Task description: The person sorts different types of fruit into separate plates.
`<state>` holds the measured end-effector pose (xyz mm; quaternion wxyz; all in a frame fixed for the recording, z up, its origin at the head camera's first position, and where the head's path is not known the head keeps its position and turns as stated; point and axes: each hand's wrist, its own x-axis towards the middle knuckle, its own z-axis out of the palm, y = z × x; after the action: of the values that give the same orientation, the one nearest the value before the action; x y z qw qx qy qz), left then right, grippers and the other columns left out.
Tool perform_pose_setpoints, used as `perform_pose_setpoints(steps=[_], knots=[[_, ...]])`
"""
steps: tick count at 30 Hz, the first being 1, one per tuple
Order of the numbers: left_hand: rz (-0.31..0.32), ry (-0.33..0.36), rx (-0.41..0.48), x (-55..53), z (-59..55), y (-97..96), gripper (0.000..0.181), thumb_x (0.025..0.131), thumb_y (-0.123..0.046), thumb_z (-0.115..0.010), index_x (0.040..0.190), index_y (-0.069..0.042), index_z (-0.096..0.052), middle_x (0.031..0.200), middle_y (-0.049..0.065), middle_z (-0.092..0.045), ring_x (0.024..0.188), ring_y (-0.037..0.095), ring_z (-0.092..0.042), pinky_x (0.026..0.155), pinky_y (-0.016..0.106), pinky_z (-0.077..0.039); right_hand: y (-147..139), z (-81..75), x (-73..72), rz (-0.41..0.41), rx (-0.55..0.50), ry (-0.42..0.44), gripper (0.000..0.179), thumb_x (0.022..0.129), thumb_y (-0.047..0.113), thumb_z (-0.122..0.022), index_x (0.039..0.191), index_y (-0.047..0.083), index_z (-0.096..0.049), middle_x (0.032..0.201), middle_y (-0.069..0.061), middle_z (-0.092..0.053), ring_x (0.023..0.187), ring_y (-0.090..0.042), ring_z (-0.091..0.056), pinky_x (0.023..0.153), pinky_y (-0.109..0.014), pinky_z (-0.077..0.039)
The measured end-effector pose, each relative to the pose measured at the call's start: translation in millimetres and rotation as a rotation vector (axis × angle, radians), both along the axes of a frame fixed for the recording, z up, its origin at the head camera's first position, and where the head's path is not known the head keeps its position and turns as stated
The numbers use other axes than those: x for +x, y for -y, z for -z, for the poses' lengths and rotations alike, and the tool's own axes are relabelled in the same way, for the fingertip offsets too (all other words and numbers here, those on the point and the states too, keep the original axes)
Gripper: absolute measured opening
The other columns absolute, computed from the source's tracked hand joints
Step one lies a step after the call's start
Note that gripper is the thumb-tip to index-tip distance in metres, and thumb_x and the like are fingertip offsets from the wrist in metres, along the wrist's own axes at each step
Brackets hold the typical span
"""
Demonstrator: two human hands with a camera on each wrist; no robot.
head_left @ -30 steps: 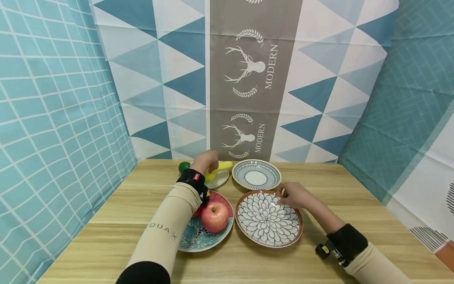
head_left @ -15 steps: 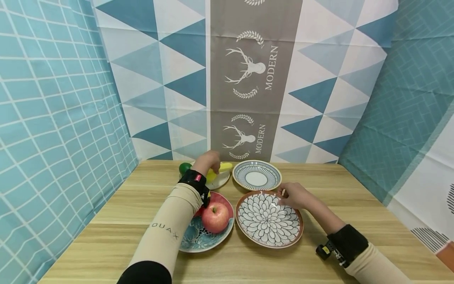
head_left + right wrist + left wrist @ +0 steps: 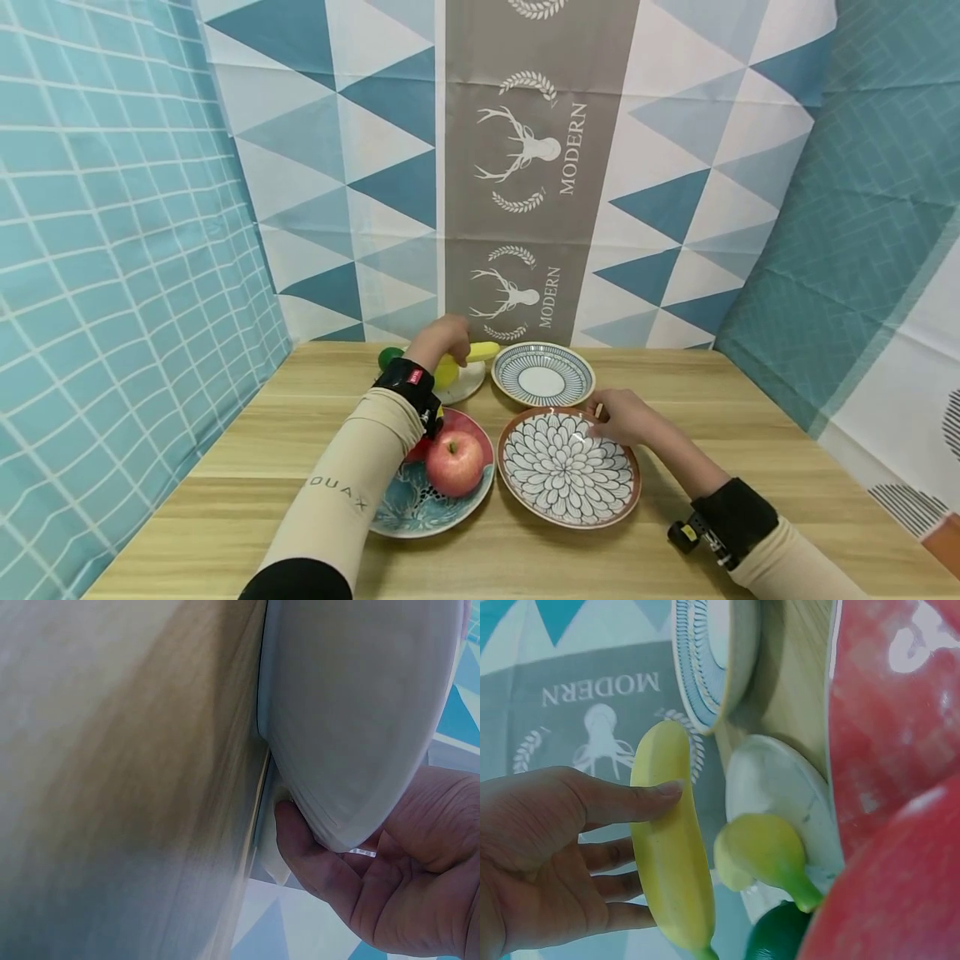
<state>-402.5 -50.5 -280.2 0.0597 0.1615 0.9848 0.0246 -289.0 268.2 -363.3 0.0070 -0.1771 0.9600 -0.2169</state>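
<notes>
My left hand (image 3: pixel 444 340) pinches a yellow banana (image 3: pixel 671 862) between thumb and fingers, above a small white plate (image 3: pixel 772 776) at the back. On that plate lie another yellow fruit with a green stem (image 3: pixel 769 851) and a dark green round item (image 3: pixel 776 934). My right hand (image 3: pixel 621 415) grips the far right rim of a brown-edged plate with a petal pattern (image 3: pixel 567 468). In the right wrist view the fingers curl under the rim of this plate (image 3: pixel 360 712), whose base sits on the table.
A red and teal plate (image 3: pixel 420 508) at front left bears an apple (image 3: pixel 454 463) and another red item partly behind my left wrist. A blue-striped plate (image 3: pixel 542 379) stands behind the petal plate. A patterned curtain (image 3: pixel 517 167) hangs at the table's back edge.
The banana has risen from the white plate and shifted slightly right with my left hand. My right hand keeps its hold on the petal plate's rim.
</notes>
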Motion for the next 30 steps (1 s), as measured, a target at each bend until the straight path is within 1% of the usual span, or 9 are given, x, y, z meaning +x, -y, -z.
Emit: perform_pose_setpoints(steps=[4, 8, 10, 15, 17, 20, 23, 25, 30], knots=[[0.063, -0.017, 0.003, 8.2, -8.0, -9.2, 0.035, 0.092, -0.017, -0.082, 0.125, -0.008, -0.074, 0.129, 0.011, -0.068, 0.121, 0.028, -0.060, 0.099, 0.038, -0.055, -0.8, 0.6, 0.7, 0.016, -0.003, 0.007, 0.023, 0.090, 0.007, -0.084, 0.094, 0.009, -0.062, 0.079, -0.003, -0.064, 0.070, -0.016, -0.059, 0.054, -0.029, -0.052], [0.112, -0.028, 0.032, 20.3, -15.5, -20.7, 0.034, 0.092, -0.013, -0.078, 0.125, -0.007, -0.072, 0.130, 0.011, -0.067, 0.118, 0.029, -0.060, 0.095, 0.037, -0.054, -0.5, 2.2, 0.1, 0.029, -0.007, 0.029, 0.022, 0.090, 0.007, -0.084, 0.094, 0.010, -0.062, 0.078, -0.003, -0.063, 0.068, -0.016, -0.059, 0.053, -0.028, -0.051], [0.140, -0.041, 0.047, 27.0, -19.0, -27.3, 0.039, 0.091, -0.010, -0.075, 0.130, -0.006, -0.071, 0.133, 0.012, -0.067, 0.118, 0.028, -0.060, 0.094, 0.034, -0.051, 0.0, 3.0, -0.2, 0.038, -0.010, 0.043, 0.022, 0.091, 0.007, -0.083, 0.094, 0.010, -0.062, 0.078, -0.002, -0.063, 0.068, -0.016, -0.059, 0.053, -0.028, -0.052], [0.221, -0.081, 0.088, 43.9, -26.6, -45.6, 0.057, 0.083, 0.000, -0.065, 0.140, -0.007, -0.067, 0.137, 0.011, -0.067, 0.106, 0.025, -0.057, 0.079, 0.032, -0.041, 0.1, 2.8, -1.8, 0.026, -0.006, 0.032, 0.022, 0.091, 0.007, -0.083, 0.095, 0.010, -0.062, 0.081, -0.003, -0.064, 0.070, -0.017, -0.060, 0.054, -0.030, -0.053], [0.259, -0.102, 0.094, 51.6, -29.1, -53.9, 0.058, 0.080, 0.001, -0.064, 0.138, -0.007, -0.068, 0.134, 0.010, -0.068, 0.103, 0.024, -0.056, 0.076, 0.032, -0.042, -0.6, 3.0, -2.3, 0.022, -0.001, 0.021, 0.022, 0.090, 0.007, -0.083, 0.094, 0.010, -0.062, 0.082, -0.003, -0.064, 0.072, -0.017, -0.061, 0.055, -0.030, -0.053], [0.316, -0.145, 0.084, 66.5, -32.7, -65.9, 0.054, 0.080, -0.001, -0.068, 0.133, -0.009, -0.070, 0.129, 0.009, -0.071, 0.104, 0.023, -0.060, 0.082, 0.032, -0.049, -1.3, 3.0, -2.8, 0.024, 0.000, 0.017, 0.023, 0.090, 0.007, -0.084, 0.093, 0.010, -0.062, 0.083, -0.003, -0.064, 0.074, -0.017, -0.061, 0.056, -0.029, -0.053], [0.339, -0.172, 0.091, 83.2, -34.3, -76.3, 0.048, 0.081, -0.005, -0.074, 0.128, -0.011, -0.072, 0.121, 0.008, -0.072, 0.103, 0.024, -0.062, 0.087, 0.036, -0.053, -2.5, 2.9, -3.7, 0.014, -0.001, 0.019, 0.023, 0.090, 0.007, -0.084, 0.093, 0.010, -0.062, 0.082, -0.003, -0.064, 0.073, -0.017, -0.060, 0.056, -0.029, -0.052], [0.350, -0.188, 0.101, 95.2, -34.5, -81.4, 0.046, 0.081, -0.005, -0.075, 0.126, -0.012, -0.072, 0.117, 0.007, -0.072, 0.101, 0.024, -0.063, 0.087, 0.038, -0.054, -2.9, 2.8, -4.2, 0.010, -0.006, 0.025, 0.023, 0.090, 0.006, -0.084, 0.092, 0.010, -0.062, 0.081, -0.002, -0.064, 0.073, -0.017, -0.061, 0.056, -0.029, -0.052], [0.390, -0.238, 0.138, 123.3, -30.8, -89.4, 0.043, 0.078, -0.006, -0.078, 0.121, -0.012, -0.072, 0.110, 0.003, -0.072, 0.099, 0.021, -0.064, 0.085, 0.035, -0.055, -3.3, 3.0, -3.7, -0.003, -0.005, 0.014, 0.023, 0.088, 0.006, -0.085, 0.093, 0.010, -0.062, 0.082, -0.001, -0.065, 0.074, -0.016, -0.063, 0.059, -0.029, -0.053]])
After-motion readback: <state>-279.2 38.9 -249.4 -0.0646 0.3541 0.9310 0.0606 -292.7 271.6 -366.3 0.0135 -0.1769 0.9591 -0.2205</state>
